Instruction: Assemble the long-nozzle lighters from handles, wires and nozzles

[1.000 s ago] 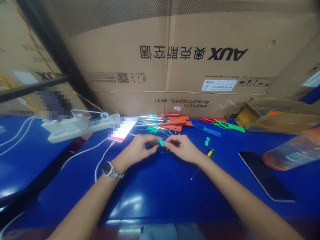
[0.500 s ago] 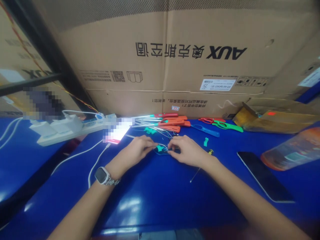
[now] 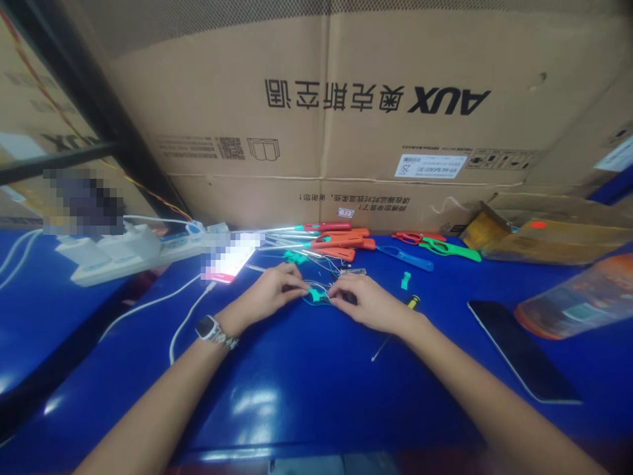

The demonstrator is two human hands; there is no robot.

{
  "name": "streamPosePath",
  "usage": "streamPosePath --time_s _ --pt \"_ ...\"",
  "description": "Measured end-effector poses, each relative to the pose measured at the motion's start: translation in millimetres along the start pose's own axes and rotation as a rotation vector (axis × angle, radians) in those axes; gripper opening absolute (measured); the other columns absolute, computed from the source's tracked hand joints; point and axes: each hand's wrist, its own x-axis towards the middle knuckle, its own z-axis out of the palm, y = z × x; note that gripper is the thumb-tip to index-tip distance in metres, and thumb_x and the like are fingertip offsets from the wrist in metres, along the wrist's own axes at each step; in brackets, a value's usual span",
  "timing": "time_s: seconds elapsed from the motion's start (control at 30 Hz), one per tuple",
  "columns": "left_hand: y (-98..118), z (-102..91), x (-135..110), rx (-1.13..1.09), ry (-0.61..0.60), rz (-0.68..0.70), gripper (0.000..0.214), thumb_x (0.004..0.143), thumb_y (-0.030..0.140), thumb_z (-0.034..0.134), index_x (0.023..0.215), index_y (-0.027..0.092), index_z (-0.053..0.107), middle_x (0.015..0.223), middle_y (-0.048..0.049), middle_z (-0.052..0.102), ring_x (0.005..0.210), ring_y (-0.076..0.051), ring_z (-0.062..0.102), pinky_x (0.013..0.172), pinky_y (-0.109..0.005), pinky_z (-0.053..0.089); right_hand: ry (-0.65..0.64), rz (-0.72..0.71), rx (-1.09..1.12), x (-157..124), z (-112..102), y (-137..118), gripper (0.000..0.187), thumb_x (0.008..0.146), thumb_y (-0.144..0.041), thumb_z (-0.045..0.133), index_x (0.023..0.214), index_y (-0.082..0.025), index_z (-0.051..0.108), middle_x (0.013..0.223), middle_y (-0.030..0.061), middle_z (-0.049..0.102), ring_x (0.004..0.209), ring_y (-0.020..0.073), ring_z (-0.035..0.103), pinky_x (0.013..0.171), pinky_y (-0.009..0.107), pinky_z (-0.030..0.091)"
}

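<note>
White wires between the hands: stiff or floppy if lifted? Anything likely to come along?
The wires are probably floppy: they look thin and bow in a curve. Likely light, being so slim. Lifting might drag the green piece close by, though whether they're joined is too small to tell.

The left forearm [image 3: 163,389] and the right forearm [image 3: 475,376] were extended forward, angled inward. At the left hand [image 3: 277,291], thumb and fingertips were close together; the right hand [image 3: 366,300] faced it, fingers bent, tips near the left's.
</note>
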Motion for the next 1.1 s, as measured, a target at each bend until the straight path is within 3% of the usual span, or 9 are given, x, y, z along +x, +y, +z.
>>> streamPosePath --time_s 0.27,0.8,1.1 --pt "13 -0.2 2 0.256 -0.063 0.092 0.026 0.099 0.025 0.049 0.100 0.021 0.075 0.098 -0.0066 0.063 0.082 -0.016 0.061 0.074 -0.028 0.050 0.014 -0.022 -0.010 0 3 3 0.007 0.090 -0.017 0.059 0.090 -0.020 0.066 0.084 0.0025 0.067 0.081 0.0167 0.059 0.076 0.031 0.042" --pt "22 -12.2 6 0.470 -0.235 -0.021 0.034 0.098 0.014 0.041 0.101 0.018 0.075 0.091 -0.0067 0.060 0.074 -0.014 0.059 0.067 -0.025 0.045 0.006 -0.029 -0.022 -1 4 2 0.006 0.091 -0.017 0.059 0.091 -0.020 0.064 0.086 0.0011 0.067 0.088 0.0170 0.058 0.081 0.032 0.041" --pt "17 -5.0 11 0.306 -0.222 0.002 0.024 0.097 0.015 0.050 0.097 0.018 0.074 0.087 -0.0042 0.061 0.073 -0.013 0.058 0.066 -0.025 0.043 -0.007 -0.023 -0.014 -2 4 1 0.006 0.092 -0.017 0.058 0.092 -0.020 0.062 0.087 0.0016 0.065 0.090 0.0172 0.057 0.083 0.032 0.040"
